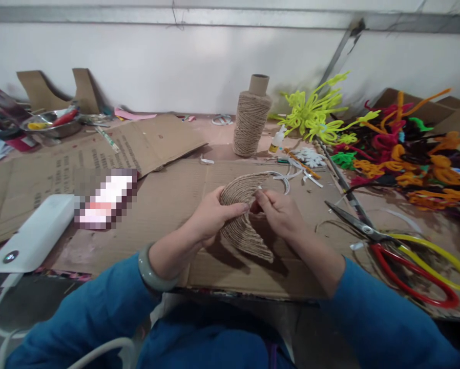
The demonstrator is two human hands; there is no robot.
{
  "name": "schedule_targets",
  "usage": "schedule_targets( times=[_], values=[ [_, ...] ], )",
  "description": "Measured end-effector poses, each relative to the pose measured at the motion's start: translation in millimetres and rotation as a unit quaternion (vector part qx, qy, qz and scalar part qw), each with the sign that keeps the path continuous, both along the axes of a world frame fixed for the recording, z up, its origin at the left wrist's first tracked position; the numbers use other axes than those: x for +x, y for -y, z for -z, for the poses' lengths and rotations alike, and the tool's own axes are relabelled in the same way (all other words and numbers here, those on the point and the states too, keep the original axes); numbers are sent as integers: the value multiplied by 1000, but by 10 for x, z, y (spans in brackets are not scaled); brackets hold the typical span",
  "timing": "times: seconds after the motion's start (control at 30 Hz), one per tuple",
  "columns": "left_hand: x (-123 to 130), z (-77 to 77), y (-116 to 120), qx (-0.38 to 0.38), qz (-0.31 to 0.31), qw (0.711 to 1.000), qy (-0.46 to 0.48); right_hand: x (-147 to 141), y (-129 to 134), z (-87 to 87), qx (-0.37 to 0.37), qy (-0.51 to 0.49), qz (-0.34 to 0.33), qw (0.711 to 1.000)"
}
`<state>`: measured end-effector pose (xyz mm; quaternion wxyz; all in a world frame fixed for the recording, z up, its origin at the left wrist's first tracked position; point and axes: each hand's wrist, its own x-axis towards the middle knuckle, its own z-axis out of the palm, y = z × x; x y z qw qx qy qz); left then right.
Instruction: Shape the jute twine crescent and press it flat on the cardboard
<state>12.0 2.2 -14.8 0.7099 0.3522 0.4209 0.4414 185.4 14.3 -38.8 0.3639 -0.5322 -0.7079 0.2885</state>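
A crescent-shaped piece covered in rows of twine (237,238) is held up over the cardboard on the table. My left hand (216,212) grips its left side, thumb lying across the rows. At the inner edge, my right hand (278,210) is closed with thumb and forefinger pinched together; a tiny whitish bit shows at the fingertips, too small to name. Behind the hands stands a cone of twine (252,123), with a small glue bottle (277,140) beside it. Scissors (383,238) with red and yellow handles lie open to the right of my right hand.
Bright pipe-cleaner flowers (310,113) and a colourful pipe-cleaner heap (414,154) fill the back right. On the left are a white power bank (34,233) with a cable, a blurred-out phone (109,197), a cardboard sheet (168,138) and a metal bowl (53,125).
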Motion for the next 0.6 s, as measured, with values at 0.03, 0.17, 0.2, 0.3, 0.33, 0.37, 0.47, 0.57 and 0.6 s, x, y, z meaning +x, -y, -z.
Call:
schedule_targets(
  times=[0.03,0.17,0.2,0.3,0.33,0.37,0.47,0.57,0.6],
  values=[
    [-2,-3,-4,2,-3,1000,6,21,-23,14,-6,-9,5,1000],
    [-12,-13,-9,7,-22,1000,21,53,-11,-1,8,-34,22,999],
    [-15,-15,-11,7,-26,999,25,46,18,-16,25,-38,24,999],
    [-20,-25,-18,8,-34,999,42,11,121,-49,89,-36,21,995],
    [-22,-29,-21,8,-37,998,47,0,150,-49,104,-26,15,994],
    [-23,-34,-24,6,-39,998,51,-7,173,-44,113,-13,7,993],
    [-29,-45,-29,9,-41,997,57,-17,202,-12,122,19,-23,992],
    [-34,-51,-22,13,-37,997,60,-15,191,2,93,-14,-16,995],
    [-33,-51,-15,13,-35,998,60,-15,184,-3,77,-34,-12,996]
  ],
)
